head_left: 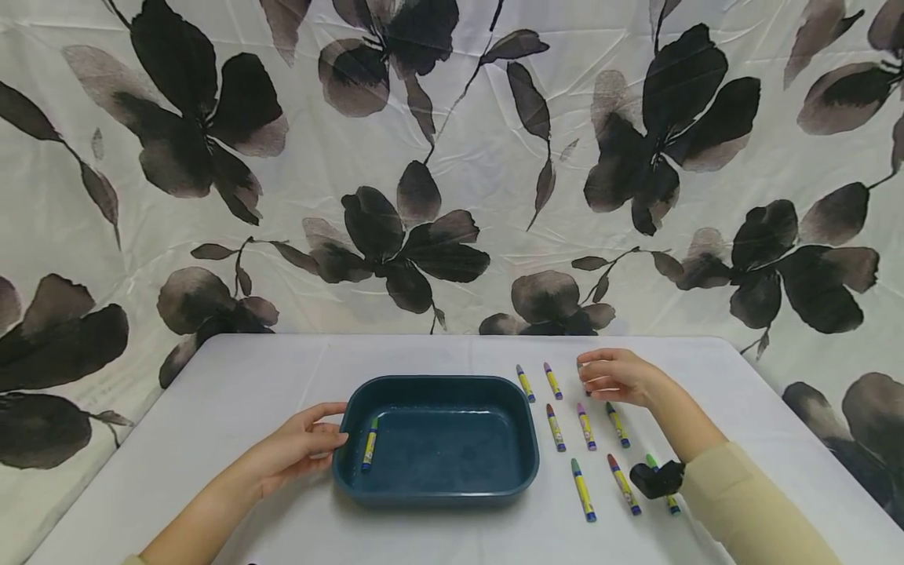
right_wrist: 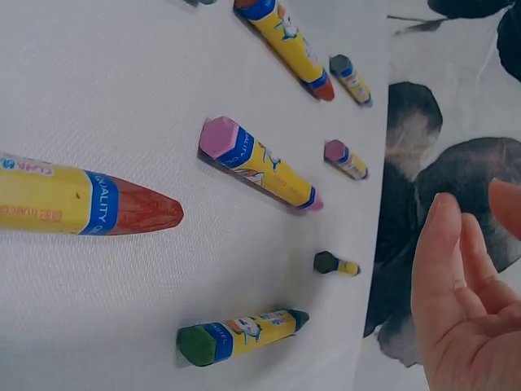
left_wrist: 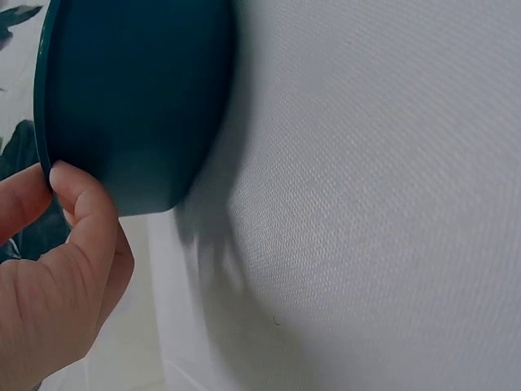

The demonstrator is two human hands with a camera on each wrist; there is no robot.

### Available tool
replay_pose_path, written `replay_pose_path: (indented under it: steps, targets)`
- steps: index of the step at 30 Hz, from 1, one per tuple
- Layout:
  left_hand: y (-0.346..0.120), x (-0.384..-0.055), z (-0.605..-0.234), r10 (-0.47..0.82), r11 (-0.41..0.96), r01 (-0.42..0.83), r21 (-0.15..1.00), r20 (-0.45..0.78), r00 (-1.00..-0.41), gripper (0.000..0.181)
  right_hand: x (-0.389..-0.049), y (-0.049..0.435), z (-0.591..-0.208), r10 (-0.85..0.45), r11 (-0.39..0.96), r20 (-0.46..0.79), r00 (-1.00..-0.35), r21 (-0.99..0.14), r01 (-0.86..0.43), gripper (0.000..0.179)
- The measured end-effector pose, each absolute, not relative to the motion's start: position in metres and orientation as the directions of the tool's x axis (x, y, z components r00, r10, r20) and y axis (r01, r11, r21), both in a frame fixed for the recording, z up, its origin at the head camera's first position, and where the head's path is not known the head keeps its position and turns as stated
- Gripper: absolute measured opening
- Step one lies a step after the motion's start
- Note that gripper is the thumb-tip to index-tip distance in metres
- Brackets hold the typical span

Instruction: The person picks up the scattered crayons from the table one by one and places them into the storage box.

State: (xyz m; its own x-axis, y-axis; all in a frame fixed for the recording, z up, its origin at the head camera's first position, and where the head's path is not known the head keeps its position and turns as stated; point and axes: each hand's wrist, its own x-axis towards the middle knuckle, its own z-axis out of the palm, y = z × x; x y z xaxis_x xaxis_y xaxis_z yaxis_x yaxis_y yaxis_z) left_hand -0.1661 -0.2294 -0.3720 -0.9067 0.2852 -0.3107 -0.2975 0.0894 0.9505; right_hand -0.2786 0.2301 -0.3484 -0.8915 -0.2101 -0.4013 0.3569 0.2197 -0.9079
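Note:
My left hand [head_left: 300, 447] pinches the left rim of a dark teal tray [head_left: 438, 496] between thumb and fingers; the left wrist view shows the thumb [left_wrist: 77, 191] on the rim. Inside the tray, near its left wall, lies a green crayon [head_left: 370, 444] in a yellow wrapper. My right hand [head_left: 621, 377] hovers over the far row of crayons, fingers loosely bent. Partly hidden behind those fingers is a dark green crayon [right_wrist: 336, 263]. In the right wrist view a gap shows between thumb and fingers, with nothing held there.
Right of the tray, several crayons lie in rough rows, among them a pink one [head_left: 586, 426], a red one [head_left: 625, 485] and a green one [head_left: 583, 490]. A black wrist device [head_left: 658, 479] is by the right sleeve. Behind the white table [head_left: 282, 377] hangs a floral cloth [head_left: 494, 157].

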Motion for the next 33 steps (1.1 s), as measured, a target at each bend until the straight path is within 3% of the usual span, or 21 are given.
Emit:
replay_pose_path:
  steps: [5, 18, 33]
  targets:
    - [-0.230, -0.165, -0.373, 0.292, 0.075, -0.305, 0.949, -0.314, -0.904, 0.065, -0.281, 0.233, -0.354, -0.172, 0.224, -0.405, -0.898, -0.904, 0.365, 0.048]
    - [-0.227, -0.165, -0.371, 0.264, 0.081, -0.329, 0.941, -0.339, -0.903, 0.063, -0.287, 0.241, -0.364, -0.126, 0.305, -0.387, -0.913, -0.891, 0.336, 0.046]
    - [-0.228, -0.166, -0.371, 0.279, 0.072, -0.330, 0.941, -0.337, -0.900, 0.063, -0.304, 0.245, -0.378, -0.034, 0.375, -0.449, -0.893, -0.834, 0.405, 0.047]
